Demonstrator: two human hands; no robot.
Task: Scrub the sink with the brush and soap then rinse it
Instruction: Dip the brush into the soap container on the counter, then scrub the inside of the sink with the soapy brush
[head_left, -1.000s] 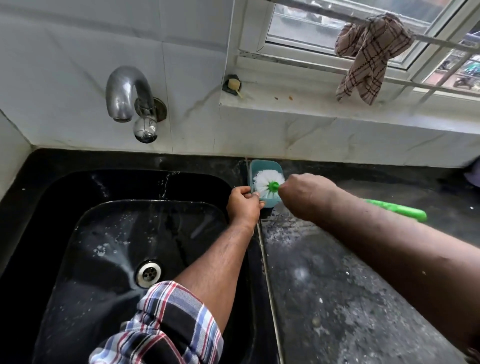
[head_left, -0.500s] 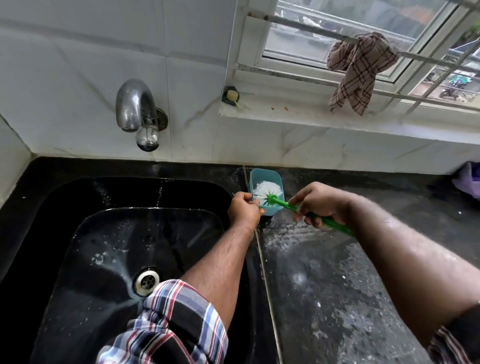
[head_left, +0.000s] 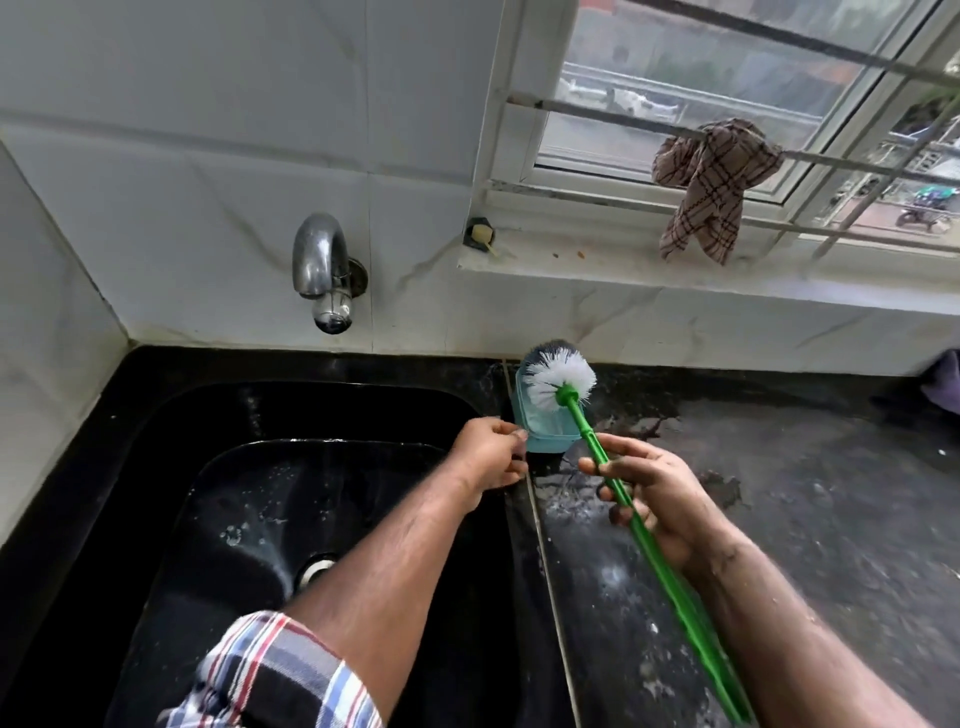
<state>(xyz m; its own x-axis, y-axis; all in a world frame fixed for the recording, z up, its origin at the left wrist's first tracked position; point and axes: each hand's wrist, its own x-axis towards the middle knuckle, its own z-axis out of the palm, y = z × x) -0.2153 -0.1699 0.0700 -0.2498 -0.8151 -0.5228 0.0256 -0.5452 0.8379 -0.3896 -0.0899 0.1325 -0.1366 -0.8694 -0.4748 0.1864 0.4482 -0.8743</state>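
Observation:
A black sink (head_left: 171, 421) fills the lower left, wet, with soap flecks on its floor and a steel drain (head_left: 315, 567) partly hidden by my left forearm. My left hand (head_left: 491, 457) pinches the near edge of a small teal soap container (head_left: 545, 428) standing on the counter at the sink's right rim. My right hand (head_left: 652, 491) grips the green handle of a brush (head_left: 613, 480). Its white bristle head (head_left: 558, 378) hovers over the container's far end. A chrome tap (head_left: 322, 270) juts from the tiled wall above the sink.
Wet dark stone counter (head_left: 779, 545) spreads to the right, with suds near the container. A checked cloth (head_left: 714, 179) hangs on the window bars. A small soap piece (head_left: 480, 234) sits on the sill corner. Something purple (head_left: 943, 382) lies at the far right edge.
My right hand has slid back along the handle and drawn the brush head up out of the container. My left hand keeps its hold on the container.

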